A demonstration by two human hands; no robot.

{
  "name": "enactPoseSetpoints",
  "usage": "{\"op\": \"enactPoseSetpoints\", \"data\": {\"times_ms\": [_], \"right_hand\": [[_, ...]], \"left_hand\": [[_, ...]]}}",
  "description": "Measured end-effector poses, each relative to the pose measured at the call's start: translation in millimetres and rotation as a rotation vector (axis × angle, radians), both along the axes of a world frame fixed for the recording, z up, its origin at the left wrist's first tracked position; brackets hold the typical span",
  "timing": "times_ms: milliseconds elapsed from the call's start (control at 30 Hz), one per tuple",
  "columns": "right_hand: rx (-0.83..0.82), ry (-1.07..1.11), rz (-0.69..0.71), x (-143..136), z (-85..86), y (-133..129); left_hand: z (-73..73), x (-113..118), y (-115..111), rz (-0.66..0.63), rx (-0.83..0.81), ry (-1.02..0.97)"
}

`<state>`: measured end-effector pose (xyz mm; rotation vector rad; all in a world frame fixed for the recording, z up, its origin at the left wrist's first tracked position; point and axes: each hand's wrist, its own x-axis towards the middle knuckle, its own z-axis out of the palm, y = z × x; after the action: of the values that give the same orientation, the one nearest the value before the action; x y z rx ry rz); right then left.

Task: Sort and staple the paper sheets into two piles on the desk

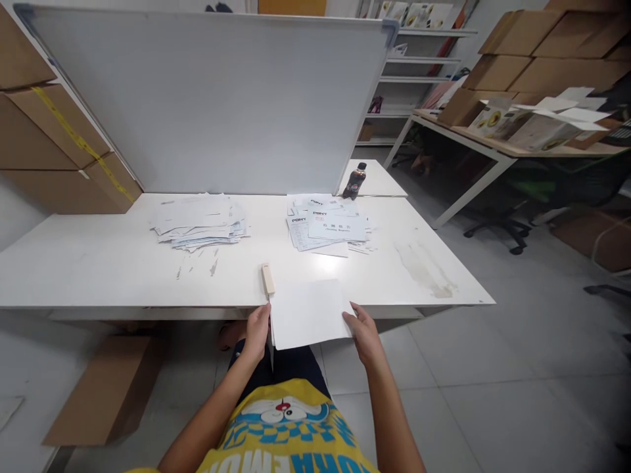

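A blank white sheet of paper [310,314] lies partly over the front edge of the white table. My right hand [362,328] pinches its right edge, thumb on top. At its left edge is my left hand [257,332], closed on the paper and a thin dark item, too small to name. Just beyond my left hand, a beige stapler-like object [267,279] rests on the table. Farther back are a messy stack of white papers [197,220] on the left and a pile of printed sheets [335,225] on the right.
A whiteboard [211,105] stands across the back of the table [118,263]. A dark drink bottle [355,182] stands at its right end. Cardboard boxes [49,131] are stacked at the left. Another table [463,135] with boxes stands at the right, near a wheeled chair.
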<state>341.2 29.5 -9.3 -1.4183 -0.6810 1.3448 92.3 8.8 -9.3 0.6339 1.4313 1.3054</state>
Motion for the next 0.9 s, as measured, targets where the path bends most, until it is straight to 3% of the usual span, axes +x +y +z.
{"op": "enactPoseSetpoints", "data": {"times_ms": [100,200,267,400,467,633,900], "right_hand": [[0.017,-0.072,-0.004,-1,-3.3,7],[0.03,-0.124,0.003,-4,-4.4,13],[0.042,-0.142,0.012,-7,-5.1,15],[0.064,-0.154,0.011,-12,-7.9,16],[0.07,-0.151,0.006,-14,-9.6,15],[0.052,-0.111,-0.027,-18,-12.4,13],[0.123,-0.189,-0.017,-24,-8.6,14]], "left_hand": [[2.0,-7,-3,0.063,0.114,0.243],[12.9,-17,3,0.129,0.298,0.568],[20.6,-22,13,0.029,0.414,0.823],[23.3,-25,34,-0.353,0.541,1.223],[18.1,-24,39,-0.415,0.527,1.318],[5.0,-22,37,-0.417,0.501,1.434],[0.0,-20,40,-0.366,0.497,1.521]]}}
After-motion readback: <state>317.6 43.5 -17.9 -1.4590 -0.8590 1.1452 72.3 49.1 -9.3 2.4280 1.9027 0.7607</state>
